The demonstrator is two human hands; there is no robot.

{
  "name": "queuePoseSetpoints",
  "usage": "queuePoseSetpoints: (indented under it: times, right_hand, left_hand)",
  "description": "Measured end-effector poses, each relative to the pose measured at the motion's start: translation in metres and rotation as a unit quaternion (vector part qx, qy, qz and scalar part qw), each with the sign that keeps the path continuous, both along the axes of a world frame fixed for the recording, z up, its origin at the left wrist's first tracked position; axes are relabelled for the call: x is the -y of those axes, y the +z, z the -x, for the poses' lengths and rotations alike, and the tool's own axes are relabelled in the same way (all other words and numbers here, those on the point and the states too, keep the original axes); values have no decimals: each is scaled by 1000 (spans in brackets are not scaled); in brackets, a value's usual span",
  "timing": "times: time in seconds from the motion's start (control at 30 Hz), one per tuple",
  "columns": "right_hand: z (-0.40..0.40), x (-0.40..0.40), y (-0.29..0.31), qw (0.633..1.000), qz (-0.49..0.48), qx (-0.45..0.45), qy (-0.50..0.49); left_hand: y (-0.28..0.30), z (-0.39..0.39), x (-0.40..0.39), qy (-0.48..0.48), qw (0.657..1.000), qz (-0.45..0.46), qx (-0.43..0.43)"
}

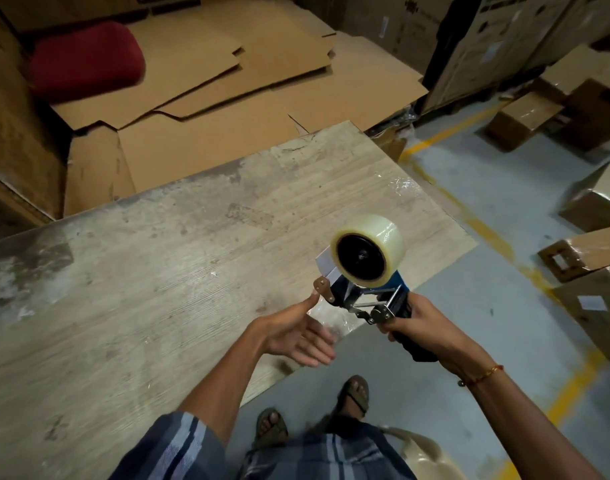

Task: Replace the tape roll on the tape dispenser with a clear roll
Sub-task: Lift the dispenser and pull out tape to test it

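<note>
head view: right hand (414,323) gripping tape dispenser (369,299) with clear roll (367,251), left hand (296,336) fingers spread.

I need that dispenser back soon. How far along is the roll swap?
Nearly done, it seems: a clear tape roll already sits on the blue-framed handheld tape dispenser. The right hand grips its black handle; the open left hand reaches toward the front. Probably left: threading the tape end.

Blue striped short sleeves (178,448); red-orange thread bracelet (483,375) on right wrist; brown sandals (357,393) on feet.
</note>
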State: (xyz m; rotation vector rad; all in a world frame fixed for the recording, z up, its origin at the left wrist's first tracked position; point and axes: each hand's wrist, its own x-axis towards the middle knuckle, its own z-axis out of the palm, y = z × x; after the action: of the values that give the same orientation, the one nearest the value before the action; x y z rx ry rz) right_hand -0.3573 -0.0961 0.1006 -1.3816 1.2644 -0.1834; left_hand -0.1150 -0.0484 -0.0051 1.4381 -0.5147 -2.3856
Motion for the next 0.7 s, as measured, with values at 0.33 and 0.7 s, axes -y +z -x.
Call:
queuePoseSetpoints:
  times: [0.33,0.7]
  right_hand:
    - [21,-8,-8,1000,22,-3,-18]
    - [40,-44,-52,995,69,40,-57]
  left_hand:
    - [-11,27,12,233,965,105,65]
    - [-24,17,26,101,946,216,219]
